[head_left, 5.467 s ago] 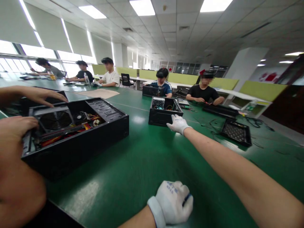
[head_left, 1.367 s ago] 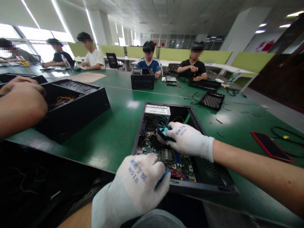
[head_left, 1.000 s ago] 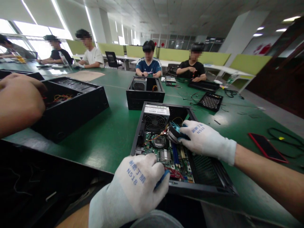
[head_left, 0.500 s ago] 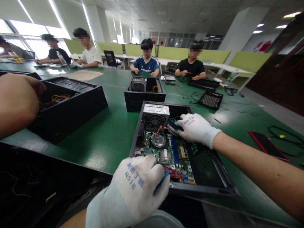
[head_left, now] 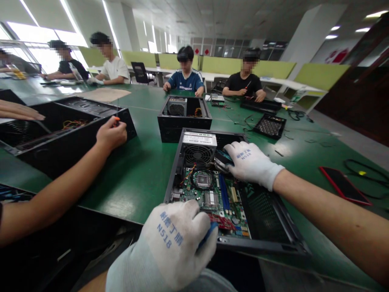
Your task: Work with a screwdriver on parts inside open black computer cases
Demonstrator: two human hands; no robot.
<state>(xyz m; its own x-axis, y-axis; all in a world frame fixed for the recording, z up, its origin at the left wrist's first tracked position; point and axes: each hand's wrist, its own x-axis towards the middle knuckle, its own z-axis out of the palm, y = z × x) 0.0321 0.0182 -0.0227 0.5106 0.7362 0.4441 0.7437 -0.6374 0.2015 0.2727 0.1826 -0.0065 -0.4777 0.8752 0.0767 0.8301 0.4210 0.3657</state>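
My right hand [head_left: 247, 160], in a white glove, is closed on a dark rounded part with a silvery rim that looks like a CPU cooler [head_left: 221, 163], held above the case beside the power supply [head_left: 199, 140]. Below it in the open computer case [head_left: 258, 243] lies a green motherboard [head_left: 194, 195] with a bare CPU socket [head_left: 203, 179]. My left hand [head_left: 182, 239], gloved too, has curled fingers at the near edge of the case, beside a red card [head_left: 223, 222]. Blue shows between thumb and fingers; what they grip is hidden.
A co-worker's hand [head_left: 112, 132] with an orange-handled screwdriver [head_left: 117, 119] reaches over another case [head_left: 73, 140] at left. A third case [head_left: 185, 127] stands behind mine. A red-edged phone-like slab [head_left: 343, 185] and cables [head_left: 364, 164] lie at right. Several people sit across the table.
The wire with a pink connector near the socket has shifted left. My hands stay nearly in place. At left, the co-worker's arms have moved, bringing a screwdriver into view.
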